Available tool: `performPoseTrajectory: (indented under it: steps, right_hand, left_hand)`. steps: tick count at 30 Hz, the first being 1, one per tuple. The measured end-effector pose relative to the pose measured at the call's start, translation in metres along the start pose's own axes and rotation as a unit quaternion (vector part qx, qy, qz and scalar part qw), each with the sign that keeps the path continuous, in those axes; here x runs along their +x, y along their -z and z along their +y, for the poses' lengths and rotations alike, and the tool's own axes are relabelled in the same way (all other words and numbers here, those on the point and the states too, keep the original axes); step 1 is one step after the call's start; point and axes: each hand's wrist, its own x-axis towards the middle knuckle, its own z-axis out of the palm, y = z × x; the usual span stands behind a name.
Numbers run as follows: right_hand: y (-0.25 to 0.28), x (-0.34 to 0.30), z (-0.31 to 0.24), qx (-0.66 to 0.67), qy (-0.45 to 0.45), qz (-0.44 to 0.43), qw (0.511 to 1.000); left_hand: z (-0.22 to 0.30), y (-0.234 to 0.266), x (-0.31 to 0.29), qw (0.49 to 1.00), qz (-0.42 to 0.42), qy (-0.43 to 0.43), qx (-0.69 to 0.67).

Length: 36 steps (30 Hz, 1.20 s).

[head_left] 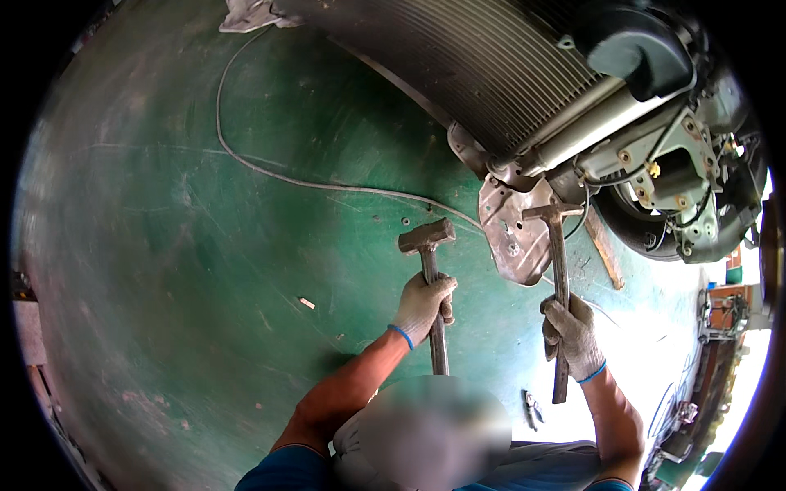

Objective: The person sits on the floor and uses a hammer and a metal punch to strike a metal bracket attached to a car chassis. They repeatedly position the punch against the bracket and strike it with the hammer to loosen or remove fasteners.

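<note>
My left hand [423, 308], in a pale knit glove with a blue cuff, is closed around the handle of a sledgehammer [427, 237]. Its blocky steel head points away from me, above the green floor. In the same kind of glove, my right hand [573, 334] grips the shaft of a body hammer [560, 254] with a narrow, T-shaped head. That head lies over the right edge of a bare metal bracket plate [514, 229] with holes in it; whether they touch I cannot tell. The plate hangs at the lower front corner of a stripped vehicle front.
A finned radiator [491, 74] and a black round housing [634, 49] fill the upper right. Behind the plate are a tyre [634, 219] and a wooden strip [604, 250]. A grey cable [327, 186] curves over the floor. Pliers [532, 409] lie near my right forearm.
</note>
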Motion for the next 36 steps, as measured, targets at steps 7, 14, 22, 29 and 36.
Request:
performPoseTrajectory:
  steps: [7,14,22,29,36]
  right_hand:
    - [-0.003,-0.002,-0.004,-0.036,0.004,-0.002,0.999]
    - [-0.008,-0.006,0.004,-0.054,-0.009,0.022,0.998]
    - [-0.013,-0.008,0.017,-0.052,0.005,0.087,0.995]
    - [-0.013,-0.004,0.015,-0.044,0.003,0.122,0.992]
    - [-0.022,0.000,0.011,-0.069,-0.013,0.125,0.990]
  left_hand:
    - [0.037,-0.004,0.020,0.998,-0.057,-0.021,0.020]
    - [0.052,-0.011,0.046,0.996,-0.092,0.014,-0.011]
    - [0.041,-0.011,0.071,0.982,-0.172,0.041,-0.065]
    - [0.044,-0.018,0.081,0.975,-0.194,0.058,-0.093]
    - [0.044,-0.015,0.081,0.976,-0.180,0.091,-0.082]
